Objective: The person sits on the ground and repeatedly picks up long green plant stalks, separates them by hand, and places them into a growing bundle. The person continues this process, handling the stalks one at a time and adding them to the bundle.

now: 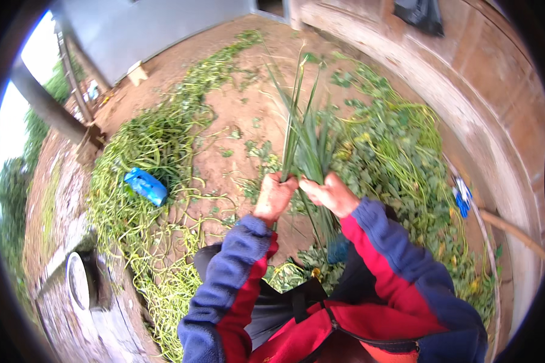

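Observation:
Both hands are raised in front of my body, close together, each closed around long green leaf blades. My left hand grips a thin bunch of narrow leaves that point up and away from me. In my right hand is a thicker sheaf of broad blades, its ends hanging below the fist towards my knee. Thumbs and fingertips nearly meet between the two bunches; whether they touch is blurred. Beneath them lies bare brown earth with scattered leaves.
A heap of long green bean pods spreads at left, with a blue packet on it. Leafy vines cover the right side. A basin stands lower left. A wooden pole and blue-white item lie by the wall.

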Demonstrator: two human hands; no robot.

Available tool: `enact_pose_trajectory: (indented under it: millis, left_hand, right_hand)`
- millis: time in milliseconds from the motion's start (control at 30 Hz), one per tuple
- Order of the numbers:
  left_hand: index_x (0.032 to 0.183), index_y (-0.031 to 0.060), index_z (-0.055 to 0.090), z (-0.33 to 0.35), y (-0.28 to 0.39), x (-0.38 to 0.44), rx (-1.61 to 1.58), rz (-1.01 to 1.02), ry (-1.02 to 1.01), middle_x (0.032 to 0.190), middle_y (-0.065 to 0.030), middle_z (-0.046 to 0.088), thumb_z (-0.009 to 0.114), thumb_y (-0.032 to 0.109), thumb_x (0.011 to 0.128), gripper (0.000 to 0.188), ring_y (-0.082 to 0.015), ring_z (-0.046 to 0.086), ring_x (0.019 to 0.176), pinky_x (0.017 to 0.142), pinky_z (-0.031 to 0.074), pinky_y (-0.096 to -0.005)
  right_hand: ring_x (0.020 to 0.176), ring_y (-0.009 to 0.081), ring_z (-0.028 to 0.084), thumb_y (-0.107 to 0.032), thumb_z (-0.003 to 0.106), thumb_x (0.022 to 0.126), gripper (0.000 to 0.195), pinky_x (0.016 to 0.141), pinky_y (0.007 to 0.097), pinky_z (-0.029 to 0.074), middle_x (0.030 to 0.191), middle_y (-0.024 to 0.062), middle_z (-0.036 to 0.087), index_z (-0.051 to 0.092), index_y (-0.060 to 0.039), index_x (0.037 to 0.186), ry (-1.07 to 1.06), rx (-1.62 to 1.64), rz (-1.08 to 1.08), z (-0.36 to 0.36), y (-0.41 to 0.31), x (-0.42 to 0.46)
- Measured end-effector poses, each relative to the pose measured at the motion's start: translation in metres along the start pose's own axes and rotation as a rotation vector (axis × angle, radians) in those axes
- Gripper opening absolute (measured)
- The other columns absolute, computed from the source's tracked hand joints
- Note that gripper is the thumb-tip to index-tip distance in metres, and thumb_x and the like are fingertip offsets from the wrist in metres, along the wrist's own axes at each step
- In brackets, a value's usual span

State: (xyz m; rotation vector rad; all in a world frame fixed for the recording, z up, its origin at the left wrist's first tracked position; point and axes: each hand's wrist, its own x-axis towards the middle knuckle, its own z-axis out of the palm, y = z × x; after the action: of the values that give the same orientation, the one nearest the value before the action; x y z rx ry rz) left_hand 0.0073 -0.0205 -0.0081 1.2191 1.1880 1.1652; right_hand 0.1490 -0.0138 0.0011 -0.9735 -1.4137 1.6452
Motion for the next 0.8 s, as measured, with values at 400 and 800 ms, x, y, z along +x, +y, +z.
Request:
enact_pose_trajectory:
  millis: [400, 800]
  left_hand:
    - [0.067, -0.0044, 0.053, -0.062, -0.055, 0.021, 0.073, -0.148, 0.461, 0.052, -0.0044, 0.047, 0.053, 0.014, 0.068, 0.018, -0.0126, 0.042, 0.046, 0.043, 0.034, -0.029]
    - [0.051, 0.0047, 0.04, -0.173, -0.059, 0.0, -0.387, -0.315, 0.876, 0.044, -0.0004, 0.034, 0.049, 0.003, 0.067, 0.018, -0.0093, 0.026, 0.031, 0.03, 0.017, -0.0234]
  right_hand:
    - [0.044, 0.0059, 0.033, -0.021, 0.047, 0.081, 0.01, 0.051, 0.0244, 0.036, 0.053, -0.0069, 0.033, 0.045, -0.0116, 0.079, -0.096, 0.664, -0.15, -0.032, -0.022, -0.006]
    - [0.041, 0.0042, 0.024, -0.013, 0.043, 0.082, 0.009, 0.037, 0.0181, 0.022, 0.055, -0.004, 0.03, 0.04, -0.0048, 0.084, 0.218, 0.848, -0.746, -0.238, -0.06, -0.081]
